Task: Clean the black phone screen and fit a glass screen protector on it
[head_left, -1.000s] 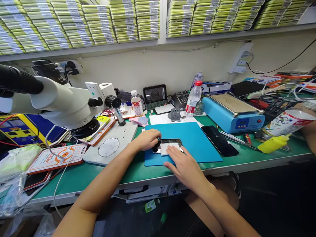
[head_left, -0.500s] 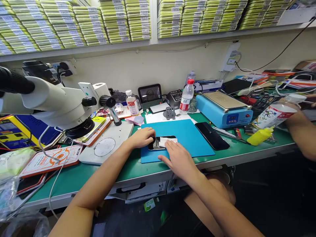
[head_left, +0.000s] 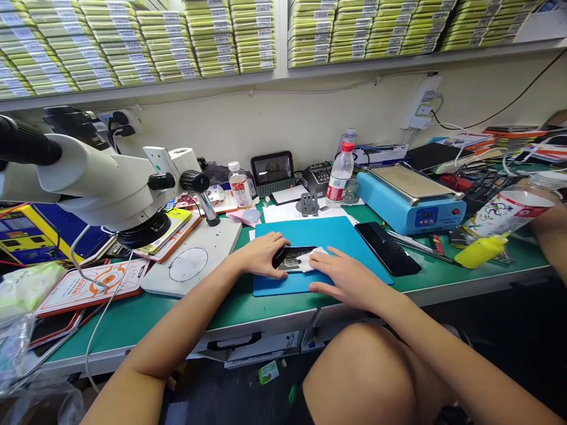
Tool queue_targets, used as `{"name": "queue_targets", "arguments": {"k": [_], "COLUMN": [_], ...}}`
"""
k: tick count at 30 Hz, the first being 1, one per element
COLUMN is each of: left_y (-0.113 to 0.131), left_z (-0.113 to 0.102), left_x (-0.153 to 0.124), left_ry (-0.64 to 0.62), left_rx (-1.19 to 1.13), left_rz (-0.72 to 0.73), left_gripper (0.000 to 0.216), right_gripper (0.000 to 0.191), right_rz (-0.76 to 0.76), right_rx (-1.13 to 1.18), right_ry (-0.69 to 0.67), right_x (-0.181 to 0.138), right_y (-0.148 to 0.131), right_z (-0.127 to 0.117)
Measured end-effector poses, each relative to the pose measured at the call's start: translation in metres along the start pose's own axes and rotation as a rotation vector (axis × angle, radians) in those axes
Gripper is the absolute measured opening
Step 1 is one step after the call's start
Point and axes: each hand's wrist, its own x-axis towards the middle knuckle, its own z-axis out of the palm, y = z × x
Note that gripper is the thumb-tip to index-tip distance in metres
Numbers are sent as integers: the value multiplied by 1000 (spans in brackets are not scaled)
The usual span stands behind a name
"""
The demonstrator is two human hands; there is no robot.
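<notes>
A dark phone (head_left: 292, 258) lies on a blue work mat (head_left: 336, 236) near the front of the green bench. My left hand (head_left: 261, 254) rests on the phone's left end, fingers curled over its edge, pinning it down. My right hand (head_left: 348, 277) lies to the right with its fingers stretched forward, pressing a small white cloth (head_left: 312, 258) onto the phone's right part. A ring shows on a left finger. The phone's right end is hidden under the cloth and fingers.
A white microscope (head_left: 101, 183) and its base plate (head_left: 195, 260) stand at left. Another black phone (head_left: 387, 248) lies right of the mat, by a blue heating unit (head_left: 410, 198). A water bottle (head_left: 339, 176), a yellow squeeze bottle (head_left: 481, 251) and another person's arm (head_left: 551, 233) are at the right.
The cloth and my right hand have slid rightward across the phone, and the hand has turned flatter. My left hand stays on the phone's left end. My knee has come into view.
</notes>
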Motion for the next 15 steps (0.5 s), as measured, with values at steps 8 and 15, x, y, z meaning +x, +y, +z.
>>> {"name": "queue_targets", "arguments": {"k": [8, 15], "left_y": [-3, 0], "left_z": [4, 0], "left_x": [3, 5], "left_ry": [7, -4], "left_rx": [-9, -15], "left_rz": [-23, -58], "left_gripper": [61, 62], "right_gripper": [39, 38], "right_rz": [-62, -111], "right_rx": [31, 10], "right_ry": [39, 98], "right_x": [1, 7], "right_y": [2, 8], "right_z": [4, 8]}}
